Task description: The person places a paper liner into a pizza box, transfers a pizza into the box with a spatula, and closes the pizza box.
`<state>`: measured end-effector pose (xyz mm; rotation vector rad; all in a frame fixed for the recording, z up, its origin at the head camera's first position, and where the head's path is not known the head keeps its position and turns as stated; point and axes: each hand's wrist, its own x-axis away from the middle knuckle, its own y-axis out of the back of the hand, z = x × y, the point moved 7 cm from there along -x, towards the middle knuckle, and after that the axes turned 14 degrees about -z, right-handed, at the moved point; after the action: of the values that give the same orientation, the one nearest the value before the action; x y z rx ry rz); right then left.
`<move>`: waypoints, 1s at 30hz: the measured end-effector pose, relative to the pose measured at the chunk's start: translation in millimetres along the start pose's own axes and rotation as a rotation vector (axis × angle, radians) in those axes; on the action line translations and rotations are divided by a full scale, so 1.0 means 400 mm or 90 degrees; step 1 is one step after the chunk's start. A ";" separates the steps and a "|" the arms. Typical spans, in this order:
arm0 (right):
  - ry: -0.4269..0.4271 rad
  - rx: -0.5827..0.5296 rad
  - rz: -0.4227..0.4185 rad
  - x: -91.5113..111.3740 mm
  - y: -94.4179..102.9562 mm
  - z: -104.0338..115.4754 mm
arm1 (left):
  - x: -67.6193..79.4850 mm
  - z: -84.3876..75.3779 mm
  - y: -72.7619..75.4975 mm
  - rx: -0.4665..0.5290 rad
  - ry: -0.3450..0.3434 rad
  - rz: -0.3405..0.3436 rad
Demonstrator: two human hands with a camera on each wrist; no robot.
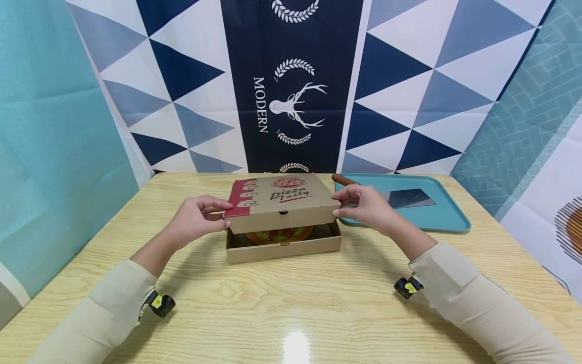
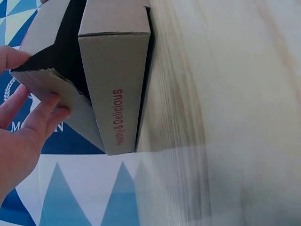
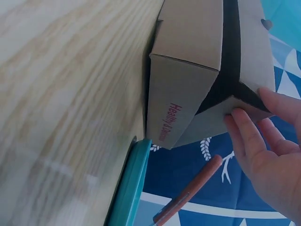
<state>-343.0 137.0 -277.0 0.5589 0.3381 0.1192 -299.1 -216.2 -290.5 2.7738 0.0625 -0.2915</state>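
A cardboard pizza box (image 1: 284, 251) stands on the table with its printed lid (image 1: 300, 194) tilted up at the front. Through the gap a pizza (image 1: 279, 235) shows in part; the rest is hidden under the lid. My left hand (image 1: 200, 217) pinches the lid's front left corner. In the left wrist view its thumb is at the front edge and its fingers lie along the side flap (image 2: 61, 87). At the front right corner, my right hand (image 1: 364, 205) pinches the lid the same way, fingers against the right flap (image 3: 211, 120).
To the right of the box lies a teal tray (image 1: 454, 215). A flat metal blade (image 1: 411, 198) and a brown wooden handle (image 1: 344, 179) rest there, partly behind the right hand. A patterned cloth (image 1: 291, 86) hangs behind the wooden table (image 1: 254, 308).
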 end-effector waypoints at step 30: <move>0.056 0.097 0.051 0.027 -0.030 -0.008 | 0.019 0.013 -0.029 -0.155 -0.061 0.070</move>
<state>-333.6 130.5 -289.0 0.7198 0.4131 0.1977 -293.5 -207.2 -300.9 2.5080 -0.0737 -0.3617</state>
